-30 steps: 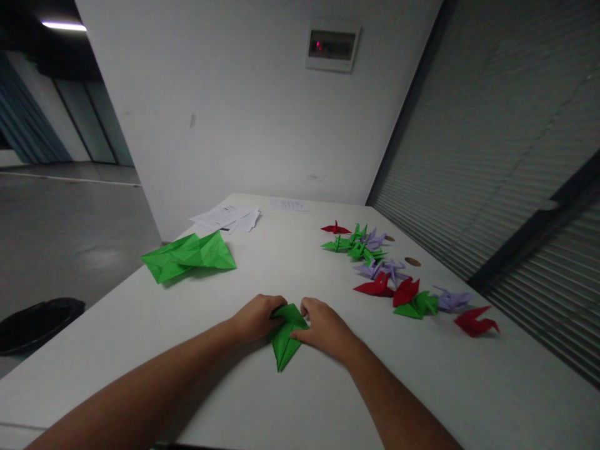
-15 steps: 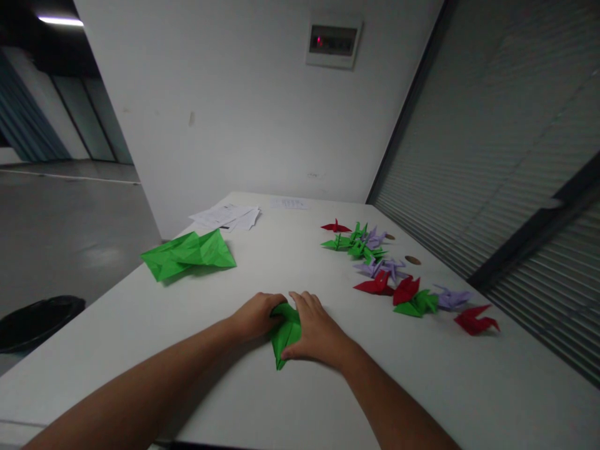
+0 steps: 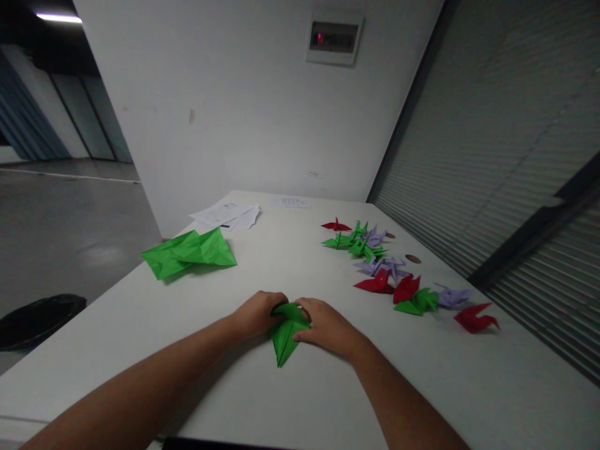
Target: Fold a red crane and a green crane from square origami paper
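A partly folded piece of green origami paper [image 3: 285, 340] lies on the white table in front of me, its pointed end toward me and a crease down its middle. My left hand [image 3: 259, 314] grips its far left edge, fingers curled over the paper. On the opposite side, my right hand [image 3: 327, 328] pinches the right edge between thumb and fingers. Parts of the paper's left and right edges are hidden under the fingers.
Folded paper cranes in red [image 3: 475, 319], green [image 3: 362, 248] and purple [image 3: 452, 296] line the table's right side. Creased green sheets [image 3: 192, 253] lie at the left, with printed papers [image 3: 224, 214] behind them. A black-lined bin [image 3: 42, 319] stands on the floor at left.
My right hand has shifted slightly right and its fingers have drawn in to the paper's right edge, uncovering more of the green surface. My left hand stays in place.
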Demonstrator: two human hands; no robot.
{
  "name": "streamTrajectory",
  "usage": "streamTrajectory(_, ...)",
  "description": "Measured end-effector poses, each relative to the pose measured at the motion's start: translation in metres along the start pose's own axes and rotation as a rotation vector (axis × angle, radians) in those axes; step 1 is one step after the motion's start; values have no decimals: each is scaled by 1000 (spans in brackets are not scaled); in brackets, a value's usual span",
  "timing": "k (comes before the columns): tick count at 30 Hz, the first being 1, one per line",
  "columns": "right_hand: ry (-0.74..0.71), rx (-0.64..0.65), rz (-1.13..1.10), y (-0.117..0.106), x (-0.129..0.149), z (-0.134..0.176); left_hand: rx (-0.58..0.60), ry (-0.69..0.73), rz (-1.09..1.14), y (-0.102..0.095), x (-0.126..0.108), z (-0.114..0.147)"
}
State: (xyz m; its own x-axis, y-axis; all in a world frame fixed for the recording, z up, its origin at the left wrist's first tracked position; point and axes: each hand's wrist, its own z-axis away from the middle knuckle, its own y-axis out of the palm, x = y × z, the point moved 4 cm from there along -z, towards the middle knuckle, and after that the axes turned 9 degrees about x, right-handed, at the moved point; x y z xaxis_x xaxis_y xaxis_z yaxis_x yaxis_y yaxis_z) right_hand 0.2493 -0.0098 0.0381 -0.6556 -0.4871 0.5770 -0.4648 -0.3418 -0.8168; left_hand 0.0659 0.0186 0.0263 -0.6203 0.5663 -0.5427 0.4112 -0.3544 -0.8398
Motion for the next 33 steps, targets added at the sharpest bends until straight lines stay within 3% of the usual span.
streamTrajectory(11,-2,-39,79,-4,-5,-5,14,-1,34,-1,0,1)
streamTrajectory(21,183,-249,34,-4,-25,-10,154,118,228,-15,-6,16)
streamTrajectory(33,312,-232,-27,1,-32,-12,76,61,195,-6,-1,8)
